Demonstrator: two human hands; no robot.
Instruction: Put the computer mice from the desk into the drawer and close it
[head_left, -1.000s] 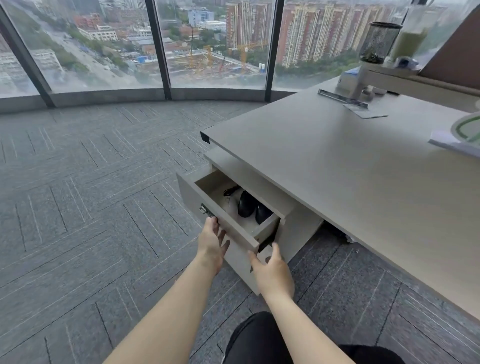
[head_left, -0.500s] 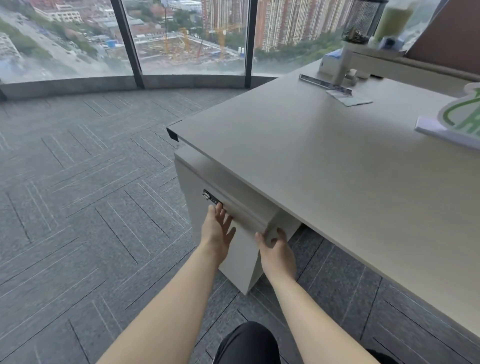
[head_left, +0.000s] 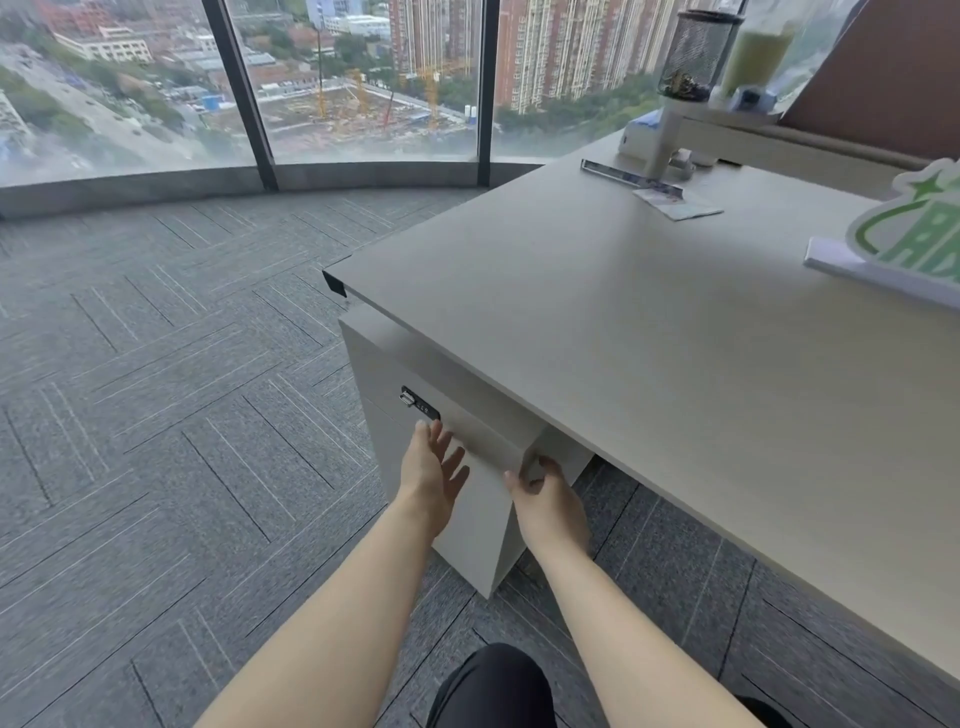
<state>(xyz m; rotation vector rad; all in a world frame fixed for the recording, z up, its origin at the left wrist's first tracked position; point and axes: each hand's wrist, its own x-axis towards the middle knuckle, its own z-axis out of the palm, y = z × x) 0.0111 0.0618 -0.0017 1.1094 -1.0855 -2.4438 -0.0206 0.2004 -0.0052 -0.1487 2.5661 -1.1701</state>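
Note:
The drawer (head_left: 483, 431) of the beige cabinet under the desk (head_left: 649, 332) is pushed in flush, its black lock (head_left: 418, 404) showing on the front. No computer mice are visible; the closed drawer hides its inside. My left hand (head_left: 431, 470) rests flat on the drawer front just below the lock, fingers spread. My right hand (head_left: 545, 491) touches the cabinet's right front corner, fingers curled around the edge and holding nothing loose.
On the desk's far side lie a ruler (head_left: 631, 179), a paper slip (head_left: 680, 208), a white-and-green sign (head_left: 904, 244) and a shelf with a mesh pen cup (head_left: 693, 57). Grey carpet (head_left: 156, 415) spreads left toward the windows. My dark-clad knee (head_left: 493, 686) is below.
A second ago the drawer stood open with dark mice inside; my hands pushed it shut. Since half a second ago the hands have stayed on the front and the camera moved slightly.

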